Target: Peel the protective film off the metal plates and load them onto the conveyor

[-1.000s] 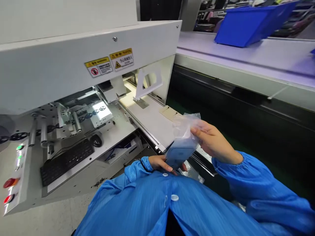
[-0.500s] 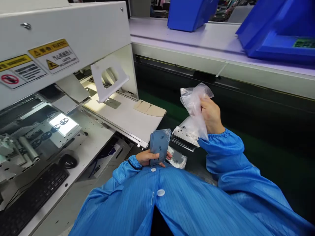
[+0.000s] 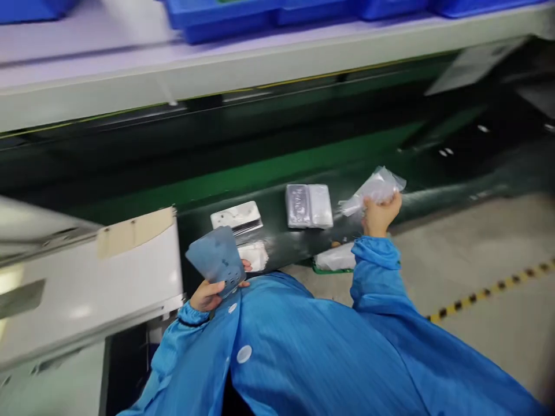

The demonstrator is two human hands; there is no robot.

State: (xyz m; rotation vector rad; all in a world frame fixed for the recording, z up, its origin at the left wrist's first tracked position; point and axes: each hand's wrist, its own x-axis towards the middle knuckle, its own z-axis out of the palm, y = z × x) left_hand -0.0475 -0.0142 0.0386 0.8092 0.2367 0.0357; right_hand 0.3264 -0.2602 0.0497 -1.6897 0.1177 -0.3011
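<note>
Close to my chest, my left hand (image 3: 212, 293) grips a small stack of blue-grey plates (image 3: 219, 257) with rounded corners and small holes. Just past it, a stack of pale plates (image 3: 236, 216) lies on the dark green surface, with a silvery, wrapped-looking piece (image 3: 254, 256) in front. Out to the right, my right hand (image 3: 381, 212) is closed on a crumpled clear plastic bag (image 3: 376, 188). Between the hands lies a bundle of clear plastic bags (image 3: 309, 206). Below my right hand, whitish plastic (image 3: 336, 258) sits in a green-edged tray (image 3: 323, 270), partly hidden by my sleeve.
A white machine table (image 3: 143, 271) with a beige piece (image 3: 135, 231) on it stands at the left. Along the back runs a white shelf (image 3: 260, 63) bearing blue bins (image 3: 234, 20). Yellow-black tape (image 3: 489, 292) marks the floor at the right.
The view has swung to the right, bringing the bag bundle and tray into sight. My right hand has carried the plastic bag rightward, away from the pale plates. My left hand keeps its plates.
</note>
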